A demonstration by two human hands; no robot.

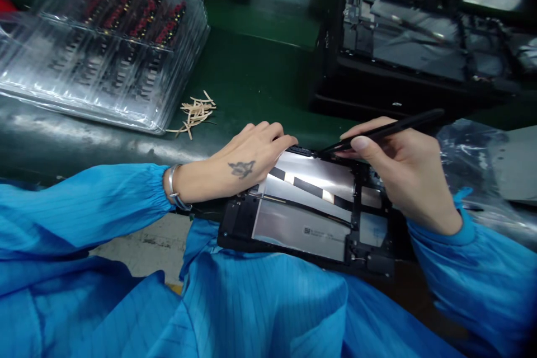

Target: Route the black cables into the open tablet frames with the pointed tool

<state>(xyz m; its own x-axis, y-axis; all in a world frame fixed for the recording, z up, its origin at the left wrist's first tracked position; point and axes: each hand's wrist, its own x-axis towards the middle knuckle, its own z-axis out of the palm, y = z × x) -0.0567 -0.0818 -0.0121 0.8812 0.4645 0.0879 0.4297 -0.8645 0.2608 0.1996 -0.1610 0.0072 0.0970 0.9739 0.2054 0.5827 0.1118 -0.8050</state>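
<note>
**Black tool meets open tablet at the near edge**

Black frame and silvery plates mark the opened tablet [310, 210], which overhangs the near edge of the green worktop [251, 67] onto the lap — close in for fine work. The left hand [247, 159] presses its far corner with curled fingers, steadying it, holding nothing. The right hand [403, 170] pinches a slim black tool [386, 130], tip at that same edge. Clear trays [104, 39] fill the far-left corner; tan strips [196, 112] lie beside them — peeled tabs, perhaps. Another opened device [419, 39] sits far right.
</note>
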